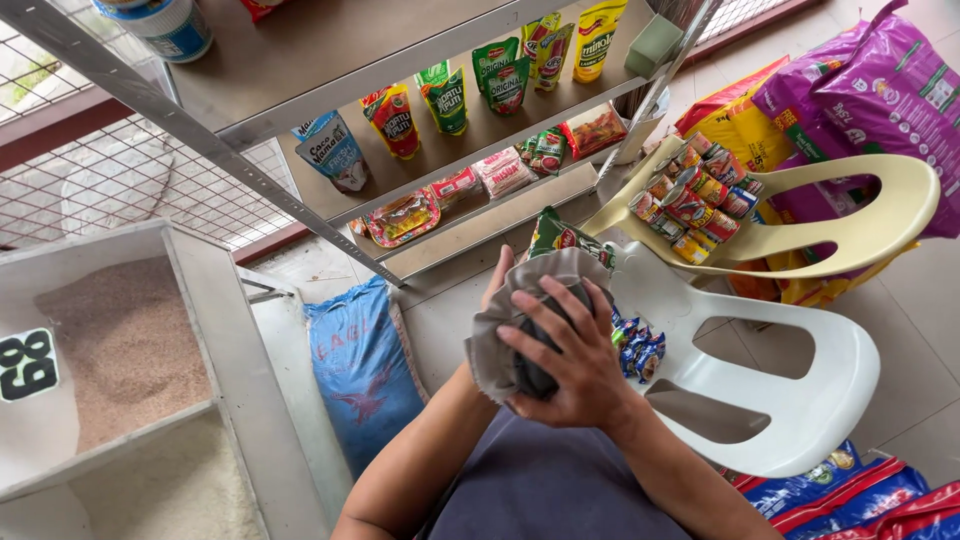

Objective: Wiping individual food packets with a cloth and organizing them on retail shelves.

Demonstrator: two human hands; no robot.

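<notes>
Head view. My right hand (570, 355) presses a dark rounded can (540, 372) into a grey cloth (520, 300), fingers curled over it, closed on it. My left hand (497, 285) lies under the cloth, cupping it; how far it is closed I cannot tell. The can is at chest height, above the white plastic chair (800, 400). Judgement: wiping is in hand, the can mostly wrapped.

Containers: the cream plastic chair (850, 215) carries stacked red-labelled tins (690, 195) along its seat's left edge. Small blue packets (637, 350) sit at the white chair's left edge. The grey bin (225, 320) holds brownish grain (125, 345) in its far compartment and white grain (170, 495) in the near one. The metal shelf (480, 135) carries sauce pouches (445, 95).
</notes>
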